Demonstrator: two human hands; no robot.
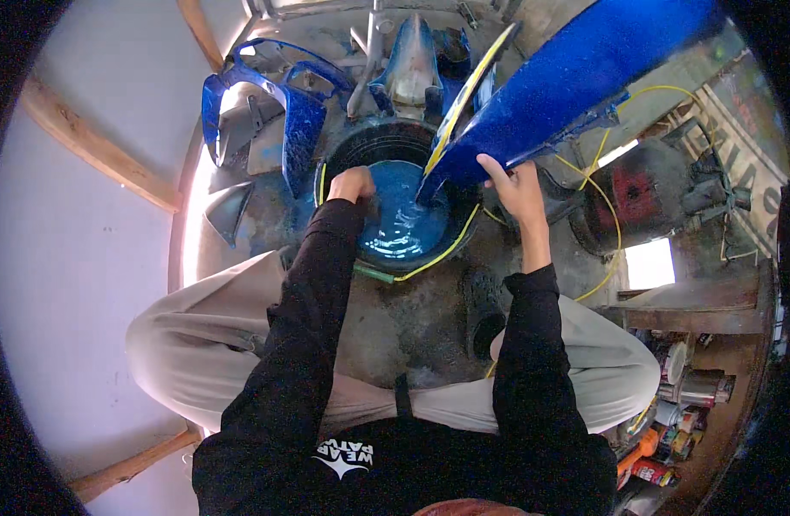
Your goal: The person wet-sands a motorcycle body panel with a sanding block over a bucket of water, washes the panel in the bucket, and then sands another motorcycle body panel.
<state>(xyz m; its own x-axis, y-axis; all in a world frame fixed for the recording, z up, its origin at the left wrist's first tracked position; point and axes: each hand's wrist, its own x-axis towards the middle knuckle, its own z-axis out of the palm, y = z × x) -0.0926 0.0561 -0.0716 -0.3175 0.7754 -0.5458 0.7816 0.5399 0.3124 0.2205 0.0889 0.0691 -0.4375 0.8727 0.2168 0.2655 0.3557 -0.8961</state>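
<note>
Crouching over a basin of blue water, holding a blue panel.

Dipping into the water at the near left rim of the black basin (361, 155): left hand (352, 183), fingers curled together, grip impossible to tell. Clamping around the lower edge of the long blue panel (584, 69): right hand (515, 187). Trailing past the basin's right side: a yellow hose (614, 215). Standing farther left: more blue parts (300, 129).

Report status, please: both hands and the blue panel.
Left hand dipped at the water basin, closed or open unclear. Right hand gripping the blue panel, its lower tip in the water. Yellow hose runs close beside the right hand.
</note>
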